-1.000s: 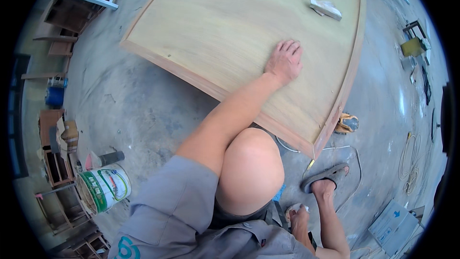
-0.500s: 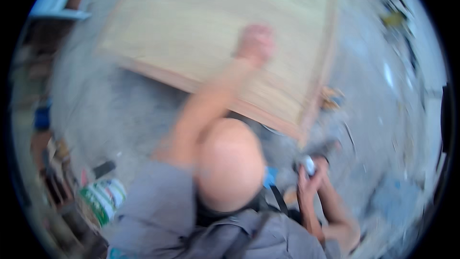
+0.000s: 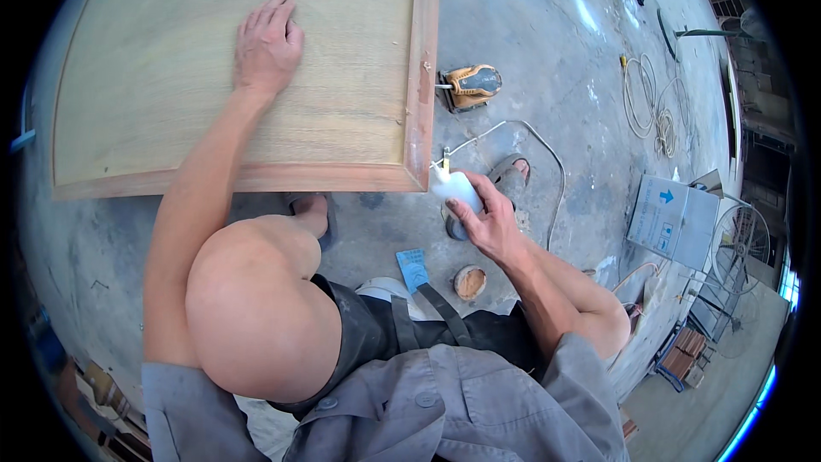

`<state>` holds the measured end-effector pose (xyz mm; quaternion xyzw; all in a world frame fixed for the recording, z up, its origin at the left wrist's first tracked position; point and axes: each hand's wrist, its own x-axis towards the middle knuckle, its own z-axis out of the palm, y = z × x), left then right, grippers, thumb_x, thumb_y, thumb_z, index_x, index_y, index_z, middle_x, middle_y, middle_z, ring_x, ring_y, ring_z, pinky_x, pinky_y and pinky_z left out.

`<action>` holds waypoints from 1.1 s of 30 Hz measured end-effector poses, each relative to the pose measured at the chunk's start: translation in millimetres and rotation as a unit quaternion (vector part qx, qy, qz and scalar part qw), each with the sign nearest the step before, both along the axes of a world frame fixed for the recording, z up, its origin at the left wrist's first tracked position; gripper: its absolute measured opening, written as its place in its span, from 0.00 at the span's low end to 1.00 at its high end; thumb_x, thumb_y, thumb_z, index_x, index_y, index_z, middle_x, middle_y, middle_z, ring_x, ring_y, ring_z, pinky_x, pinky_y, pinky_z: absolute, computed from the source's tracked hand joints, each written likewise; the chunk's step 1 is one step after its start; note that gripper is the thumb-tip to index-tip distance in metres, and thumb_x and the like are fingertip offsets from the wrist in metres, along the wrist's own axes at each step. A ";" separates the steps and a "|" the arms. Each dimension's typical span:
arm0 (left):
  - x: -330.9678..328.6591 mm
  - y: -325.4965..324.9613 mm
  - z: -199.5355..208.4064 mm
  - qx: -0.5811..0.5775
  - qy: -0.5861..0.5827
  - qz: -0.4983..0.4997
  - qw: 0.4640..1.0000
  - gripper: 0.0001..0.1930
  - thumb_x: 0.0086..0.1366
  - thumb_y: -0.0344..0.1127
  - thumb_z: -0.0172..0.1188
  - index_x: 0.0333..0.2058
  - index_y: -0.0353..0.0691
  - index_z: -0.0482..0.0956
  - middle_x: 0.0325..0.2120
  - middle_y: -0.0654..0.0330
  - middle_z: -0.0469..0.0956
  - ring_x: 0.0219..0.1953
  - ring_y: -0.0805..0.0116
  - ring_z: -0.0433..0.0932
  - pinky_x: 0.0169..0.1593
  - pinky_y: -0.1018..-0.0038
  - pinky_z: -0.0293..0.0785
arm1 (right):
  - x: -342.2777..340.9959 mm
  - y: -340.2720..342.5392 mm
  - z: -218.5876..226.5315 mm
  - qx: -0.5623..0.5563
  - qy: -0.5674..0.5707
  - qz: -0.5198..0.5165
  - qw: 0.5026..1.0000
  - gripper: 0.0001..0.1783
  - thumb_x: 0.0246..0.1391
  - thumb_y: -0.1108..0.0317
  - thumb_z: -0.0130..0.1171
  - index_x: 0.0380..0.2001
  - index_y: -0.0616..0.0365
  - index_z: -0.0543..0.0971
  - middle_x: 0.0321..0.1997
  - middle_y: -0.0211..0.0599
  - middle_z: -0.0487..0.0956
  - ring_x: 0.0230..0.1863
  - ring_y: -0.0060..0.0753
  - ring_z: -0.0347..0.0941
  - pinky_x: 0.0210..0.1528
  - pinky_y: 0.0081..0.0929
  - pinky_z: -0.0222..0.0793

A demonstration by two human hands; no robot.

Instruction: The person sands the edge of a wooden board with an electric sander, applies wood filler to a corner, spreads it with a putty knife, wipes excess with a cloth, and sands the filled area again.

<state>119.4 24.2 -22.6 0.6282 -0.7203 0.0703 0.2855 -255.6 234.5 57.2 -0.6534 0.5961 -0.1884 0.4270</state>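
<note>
A large wooden panel [image 3: 342, 77] with a raised reddish-brown frame [image 3: 342, 177] fills the upper left. My left hand [image 3: 268, 44] lies flat on its pale face, fingers stretched out and holding nothing. At the panel's near right corner, my right hand [image 3: 494, 224] is wrapped round a white squeeze bottle [image 3: 456, 192]. The bottle tilts with its narrow nozzle toward that corner; whether the tip touches the wood I cannot tell. Small light crumbs lie on the right frame strip.
An orange sander [image 3: 473, 85] stands on the concrete floor right of the panel. A pale cable [image 3: 560, 171] loops past my foot. A blue packet [image 3: 412, 269] and a small round tub [image 3: 469, 282] lie between my legs. Farther right are a carton [image 3: 671, 218], a fan [image 3: 741, 244] and coiled cord [image 3: 664, 133].
The view has swung right, and the blur is gone. My right hand has brought the bottle from beside my leg up to the panel's corner. My left hand still rests on the panel.
</note>
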 end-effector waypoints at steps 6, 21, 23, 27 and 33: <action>1.5 2.1 1.1 0.003 -0.008 0.004 1.000 0.19 0.69 0.34 0.53 0.57 0.38 0.80 0.60 0.54 0.78 0.65 0.54 0.73 0.70 0.57 0.65 | -4.2 -27.4 -1.9 0.006 -0.031 0.020 0.999 0.25 0.66 0.54 0.64 0.60 0.56 0.78 0.50 0.47 0.85 0.49 0.43 0.83 0.52 0.35 0.76; 0.0 1.5 3.5 0.025 0.006 -0.003 1.000 0.21 0.70 0.35 0.52 0.59 0.38 0.77 0.63 0.54 0.76 0.67 0.53 0.70 0.70 0.58 0.63 | -3.3 -49.5 8.6 0.056 -0.005 0.035 0.998 0.27 0.66 0.53 0.64 0.58 0.62 0.79 0.45 0.52 0.86 0.46 0.42 0.83 0.49 0.37 0.75; 0.4 1.4 2.2 0.023 0.006 -0.004 1.000 0.21 0.70 0.35 0.52 0.59 0.38 0.78 0.63 0.54 0.76 0.67 0.53 0.70 0.70 0.58 0.63 | -2.2 -50.6 10.8 0.057 -0.003 0.034 0.998 0.27 0.65 0.53 0.64 0.58 0.63 0.79 0.45 0.51 0.86 0.45 0.42 0.83 0.49 0.36 0.75; 2.2 0.8 -0.4 0.015 0.001 -0.003 1.000 0.21 0.70 0.35 0.52 0.59 0.38 0.78 0.63 0.54 0.76 0.67 0.53 0.70 0.70 0.58 0.63 | -0.9 -52.1 13.1 0.055 0.001 0.040 0.998 0.26 0.65 0.53 0.63 0.57 0.63 0.79 0.44 0.51 0.86 0.44 0.42 0.83 0.49 0.36 0.75; 0.7 1.8 0.1 0.027 -0.012 0.006 1.000 0.21 0.71 0.35 0.51 0.60 0.38 0.78 0.63 0.54 0.75 0.67 0.53 0.70 0.71 0.58 0.62 | -0.1 -55.4 20.6 0.062 0.014 0.050 0.997 0.26 0.65 0.55 0.63 0.57 0.62 0.79 0.43 0.51 0.86 0.43 0.41 0.83 0.48 0.36 0.76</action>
